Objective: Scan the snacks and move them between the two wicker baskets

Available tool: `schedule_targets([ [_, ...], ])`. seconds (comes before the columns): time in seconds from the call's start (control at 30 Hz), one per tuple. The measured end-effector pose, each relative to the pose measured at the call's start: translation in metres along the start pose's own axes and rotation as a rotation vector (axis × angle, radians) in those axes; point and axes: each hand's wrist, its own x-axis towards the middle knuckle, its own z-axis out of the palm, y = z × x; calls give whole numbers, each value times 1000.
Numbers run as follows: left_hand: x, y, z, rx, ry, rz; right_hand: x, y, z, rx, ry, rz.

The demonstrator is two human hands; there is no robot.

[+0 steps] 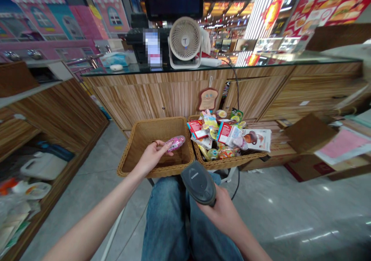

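My left hand [156,153] grips a small pink and purple package [176,142] by its left end; what is inside it I cannot make out. It is over the left wicker basket [127,157], whose visible inside is bare. In my right hand [222,205] is a dark grey barcode scanner [199,183], its head pointing up and left above my knees. The right wicker basket [232,161] is heaped with packaged goods, among them red and blue packs [197,129] and a white card pack [256,139] with a brown picture.
A glass-topped wooden counter [139,94] stands ahead, bearing a white fan [184,40], a lit phone [152,48] and a monitor [174,0]. A black cable [237,94] hangs down its front. Open cardboard boxes [307,141] lie at right; wooden shelves [58,118] flank the left.
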Motion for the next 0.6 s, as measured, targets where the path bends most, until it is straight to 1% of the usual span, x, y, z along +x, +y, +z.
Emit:
schedule_targets([
  [0.07, 0, 0, 1, -35, -9, 55, -4, 3, -2, 0, 14, 4],
  [0.13, -1, 2, 4, -13, 11, 169, -8, 7, -4, 0, 30, 9],
  [0.2, -3, 6, 9, 136, 74, 328, -12, 9, -6, 2, 43, 14],
  [0.3, -5, 14, 22, 470, 159, 612, -18, 12, -9, -1, 62, 19],
  [0.37, -5, 18, 34, 619, 154, 810, -22, 13, -11, -9, 75, 19],
  [0.43, -3, 19, 47, 722, 118, 975, -25, 14, -13, -15, 89, 16],
  [0.5, 1, 16, 60, 811, 117, 1082, -27, 14, -16, -16, 106, 11],
  [0.53, 3, 14, 67, 844, 138, 1113, -28, 14, -17, -17, 115, 10],
  [0.6, 8, 9, 79, 878, 219, 1142, -29, 15, -19, -21, 133, 6],
])
